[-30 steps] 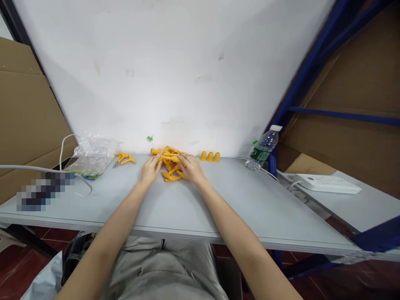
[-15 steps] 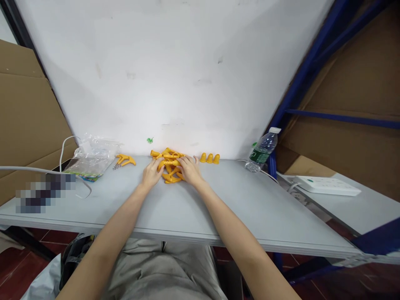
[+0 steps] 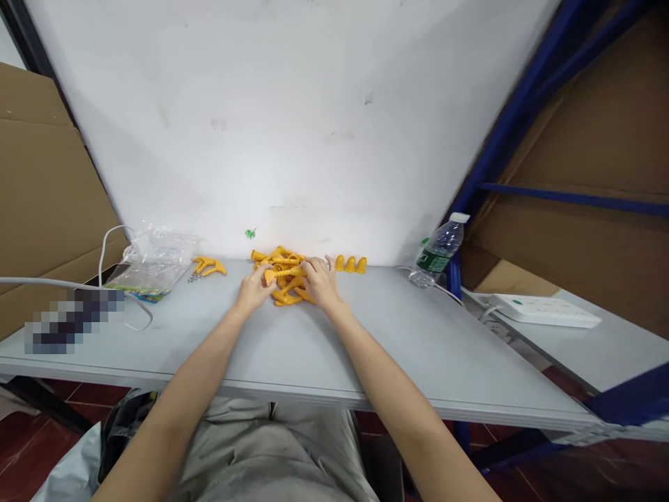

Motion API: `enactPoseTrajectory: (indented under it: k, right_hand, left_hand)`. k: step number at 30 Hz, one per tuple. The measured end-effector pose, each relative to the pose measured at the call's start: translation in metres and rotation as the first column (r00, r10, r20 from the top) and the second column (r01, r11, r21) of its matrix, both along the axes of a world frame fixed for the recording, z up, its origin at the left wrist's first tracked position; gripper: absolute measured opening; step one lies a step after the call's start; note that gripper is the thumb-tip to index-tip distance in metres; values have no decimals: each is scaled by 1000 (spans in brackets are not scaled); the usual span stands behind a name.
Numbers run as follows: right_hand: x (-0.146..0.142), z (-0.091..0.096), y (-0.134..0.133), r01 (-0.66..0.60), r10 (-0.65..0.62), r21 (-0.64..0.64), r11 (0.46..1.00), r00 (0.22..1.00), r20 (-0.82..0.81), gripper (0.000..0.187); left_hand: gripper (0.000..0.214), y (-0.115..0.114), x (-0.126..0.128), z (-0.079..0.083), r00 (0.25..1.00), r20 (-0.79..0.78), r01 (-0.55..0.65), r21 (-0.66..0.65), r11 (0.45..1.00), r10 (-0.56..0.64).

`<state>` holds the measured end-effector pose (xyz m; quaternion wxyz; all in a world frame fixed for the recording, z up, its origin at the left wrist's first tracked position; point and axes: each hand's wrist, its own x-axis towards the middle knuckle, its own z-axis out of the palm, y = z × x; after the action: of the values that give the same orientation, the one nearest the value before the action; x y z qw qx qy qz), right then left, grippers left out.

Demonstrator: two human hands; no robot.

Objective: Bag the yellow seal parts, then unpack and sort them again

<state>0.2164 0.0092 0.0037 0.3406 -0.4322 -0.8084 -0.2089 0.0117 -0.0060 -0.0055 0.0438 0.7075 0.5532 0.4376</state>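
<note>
A heap of yellow plastic parts [image 3: 282, 259] lies at the back of the grey table [image 3: 366, 348], against the white wall. Both my hands are at the heap. My left hand [image 3: 252, 290] and my right hand [image 3: 320, 282] pinch the two ends of one long yellow part [image 3: 285, 272] and hold it just above the heap. Three small yellow caps [image 3: 350, 264] stand in a row right of my right hand. One yellow hooked part [image 3: 209, 265] lies apart to the left.
A clear plastic bag [image 3: 157, 261] with more items lies at the left, next to a white cable [image 3: 112, 240] and a dark device. A water bottle [image 3: 439, 252] stands at the right rear. A white power strip [image 3: 543, 309] rests on the neighbouring table.
My fingers have moved from lying on the heap to pinching one long yellow part at both ends and raising it slightly. My arms have barely moved.
</note>
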Motion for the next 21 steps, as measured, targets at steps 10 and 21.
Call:
enactPoseTrajectory:
  k: [10,21]
  right_hand:
    - [-3,-2,0,-42,46,-69,997,997,58,29]
    - [53,-2,15,405,-458,-213,889,790,-408,31]
  left_hand:
    - [33,-2,0,2,1000,2,-16,4,1000,16]
    - [23,1,-7,2,947,309,-96,-7,995,93]
